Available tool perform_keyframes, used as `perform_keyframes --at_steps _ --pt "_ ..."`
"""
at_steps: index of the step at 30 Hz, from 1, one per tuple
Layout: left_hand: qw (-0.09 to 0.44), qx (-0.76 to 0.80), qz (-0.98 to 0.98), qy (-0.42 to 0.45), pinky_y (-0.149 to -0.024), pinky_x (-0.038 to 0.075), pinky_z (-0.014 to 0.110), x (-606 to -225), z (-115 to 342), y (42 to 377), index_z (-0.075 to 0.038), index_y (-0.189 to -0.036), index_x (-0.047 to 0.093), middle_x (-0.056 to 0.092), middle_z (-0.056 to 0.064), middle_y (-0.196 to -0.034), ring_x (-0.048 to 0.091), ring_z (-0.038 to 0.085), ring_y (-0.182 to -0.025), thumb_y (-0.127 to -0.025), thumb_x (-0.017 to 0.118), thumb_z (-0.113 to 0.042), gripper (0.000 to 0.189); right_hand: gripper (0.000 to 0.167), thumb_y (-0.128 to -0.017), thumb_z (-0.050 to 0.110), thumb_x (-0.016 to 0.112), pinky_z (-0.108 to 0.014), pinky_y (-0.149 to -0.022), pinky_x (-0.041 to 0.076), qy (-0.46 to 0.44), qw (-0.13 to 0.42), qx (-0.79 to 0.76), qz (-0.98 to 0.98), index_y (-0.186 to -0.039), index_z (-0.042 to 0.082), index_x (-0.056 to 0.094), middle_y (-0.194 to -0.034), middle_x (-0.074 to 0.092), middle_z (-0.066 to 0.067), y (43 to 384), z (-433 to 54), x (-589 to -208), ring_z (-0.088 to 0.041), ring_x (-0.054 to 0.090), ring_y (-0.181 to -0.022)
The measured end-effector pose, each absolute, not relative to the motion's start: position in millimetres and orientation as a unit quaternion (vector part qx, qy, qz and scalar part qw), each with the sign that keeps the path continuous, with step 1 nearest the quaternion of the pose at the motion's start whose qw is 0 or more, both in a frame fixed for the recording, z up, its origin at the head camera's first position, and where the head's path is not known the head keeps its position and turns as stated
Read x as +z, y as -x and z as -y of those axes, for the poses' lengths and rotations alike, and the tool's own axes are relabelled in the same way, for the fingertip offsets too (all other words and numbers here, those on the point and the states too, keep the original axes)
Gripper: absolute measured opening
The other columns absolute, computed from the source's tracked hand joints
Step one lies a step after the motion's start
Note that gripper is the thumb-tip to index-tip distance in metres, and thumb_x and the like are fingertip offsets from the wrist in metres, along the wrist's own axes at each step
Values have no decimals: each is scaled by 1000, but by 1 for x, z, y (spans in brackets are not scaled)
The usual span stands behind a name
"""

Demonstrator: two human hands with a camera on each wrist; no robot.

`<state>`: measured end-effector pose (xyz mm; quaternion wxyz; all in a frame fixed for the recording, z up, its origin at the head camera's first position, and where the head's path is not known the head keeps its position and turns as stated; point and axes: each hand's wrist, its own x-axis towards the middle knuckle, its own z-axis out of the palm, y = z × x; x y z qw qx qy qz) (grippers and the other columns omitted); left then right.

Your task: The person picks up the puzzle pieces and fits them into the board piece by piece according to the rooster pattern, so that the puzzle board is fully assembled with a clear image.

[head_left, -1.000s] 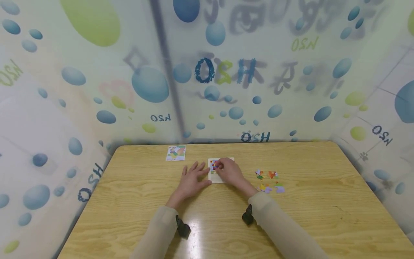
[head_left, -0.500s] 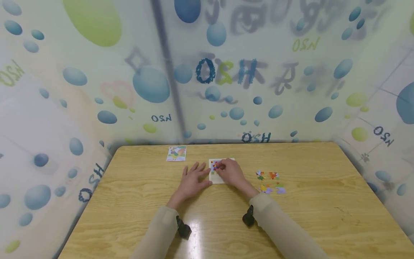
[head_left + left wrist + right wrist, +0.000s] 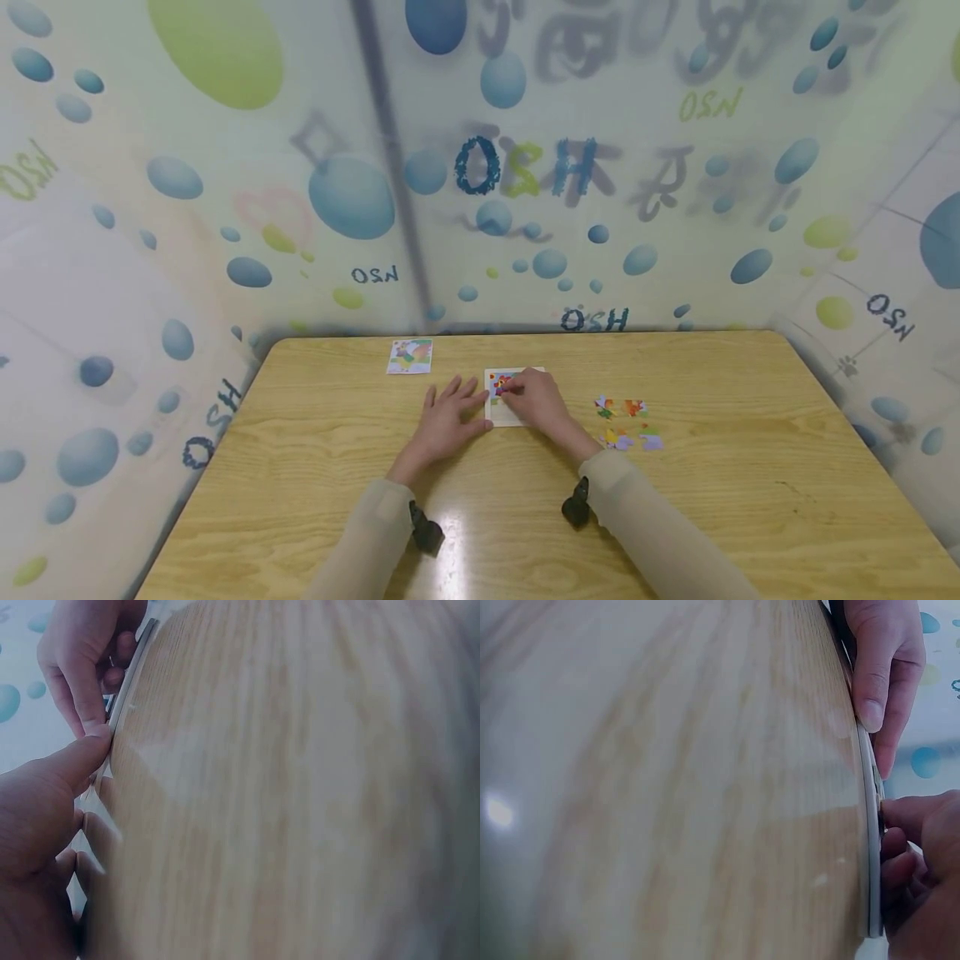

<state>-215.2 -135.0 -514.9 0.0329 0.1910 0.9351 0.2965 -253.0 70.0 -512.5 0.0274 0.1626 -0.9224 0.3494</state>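
Head view: the left hand [image 3: 444, 421] is lying spread, touching the board's [image 3: 502, 417] left edge. The right hand [image 3: 538, 400] is holding its fingers bent over the board; whether they are gripping anything cannot be told. Pieces [image 3: 635, 407] are lying rightward on the tabletop [image 3: 750, 467], a card [image 3: 410, 357] leftward. The wall [image 3: 660, 50] is showing mirrored "H2O".

Left wrist view: the left thumb is touching the board's edge.

Right wrist view: the right fingers are resting curled beside it.
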Motion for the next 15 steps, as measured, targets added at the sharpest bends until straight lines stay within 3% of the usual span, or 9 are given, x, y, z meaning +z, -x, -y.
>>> perform_keyframes --at_steps 10,15 --pt "33 297 -935 -193 -119 -3 66 -514 134 216 -13 -145 59 39 10 -161 19 37 -154 -98 70 -39 55 11 -89 12 79 -42 -81 53 -169 31 356 919 -98 7 82 -88 69 -5 253 -72 -514 -24 64 -86" --pt "37 301 -934 -190 -119 -2 66 -515 134 216 -13 -145 59 39 11 -161 19 38 -154 -98 70 -38 55 15 -88 15 81 -38 -78 51 -158 6 368 916 -101 8 82 -89 67 -3 254 -74 -514 -20 61 -84"
